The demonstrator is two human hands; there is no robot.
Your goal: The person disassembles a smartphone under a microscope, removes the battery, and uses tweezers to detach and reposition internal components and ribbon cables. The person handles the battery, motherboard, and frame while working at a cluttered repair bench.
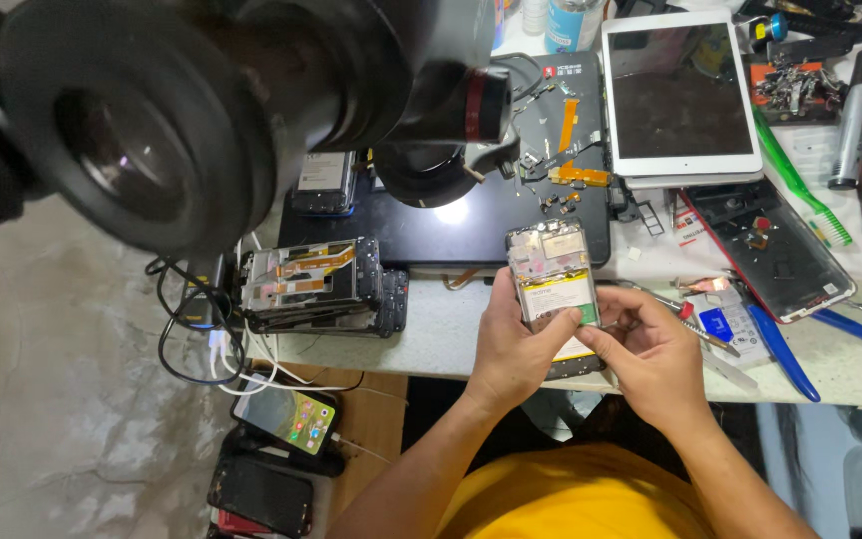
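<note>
Carefully, I grip the opened phone (554,276) above the bench edge, left hand (513,344) wrapped round its lower side, right hand (650,349) pinching the bottom corner; I'd judge steady, light fingertip pressure near the battery suits best.

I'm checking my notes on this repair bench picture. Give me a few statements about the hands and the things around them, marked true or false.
1. Both hands hold the opened phone, left hand and right hand. True.
2. The opened phone lies flat on the black mat. False: it is lifted in the hands, in front of the mat.
3. A white tablet lies at the far side of the bench, screen dark. True.
4. The green toothbrush is in the right hand. False: it lies on the bench, right of the tablet.
5. A stack of opened phones sits left of the hands. True.
</note>
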